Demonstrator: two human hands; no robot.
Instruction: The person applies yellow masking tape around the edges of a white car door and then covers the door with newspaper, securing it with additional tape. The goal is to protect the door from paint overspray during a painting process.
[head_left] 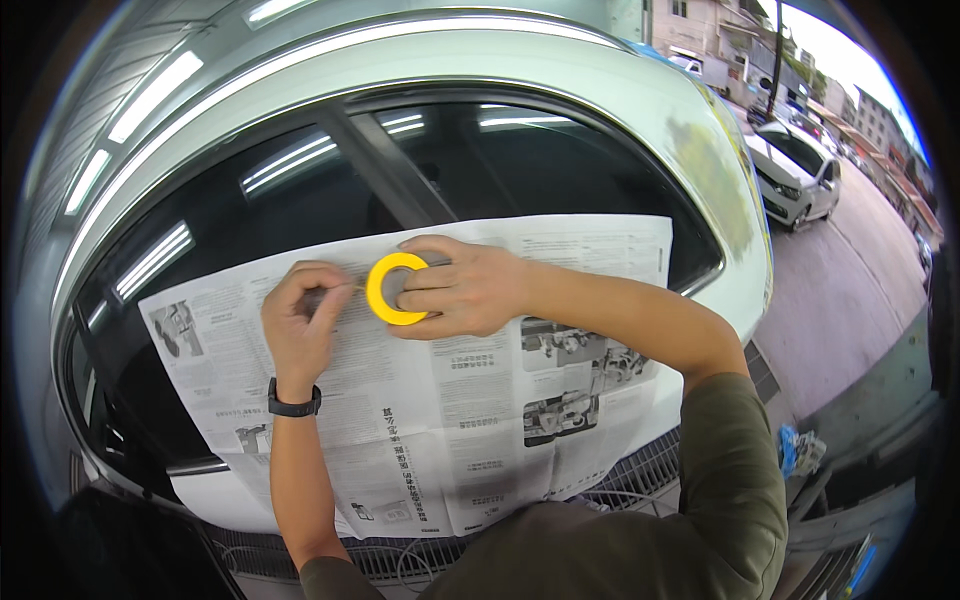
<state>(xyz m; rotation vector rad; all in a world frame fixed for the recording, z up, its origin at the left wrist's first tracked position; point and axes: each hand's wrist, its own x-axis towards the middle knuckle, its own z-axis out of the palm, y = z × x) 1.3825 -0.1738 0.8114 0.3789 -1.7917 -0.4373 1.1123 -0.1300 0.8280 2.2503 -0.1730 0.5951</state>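
Observation:
My right hand (pixel 465 290) grips a roll of yellow masking tape (pixel 376 290), with fingers pushed into its core. To the left of the roll, my left hand (pixel 303 315) is closed in a pinch, thumb against fingertips. A thin bit of tape seems to run from the roll to that pinch; it is small and blurred. Behind both hands, a large open sheet of newspaper (pixel 400 440) spreads across the side of a white car (pixel 600 75). Its upper edge overlaps the dark side windows (pixel 270 190).
Grey sanded patches mark the car body (pixel 705 180) at the right rear. Beneath the newspaper runs a floor grating (pixel 640 470) with a thin hose. Crumpled blue and white material (pixel 800 452) lies at the right. A white car (pixel 795 175) stands outside on the road.

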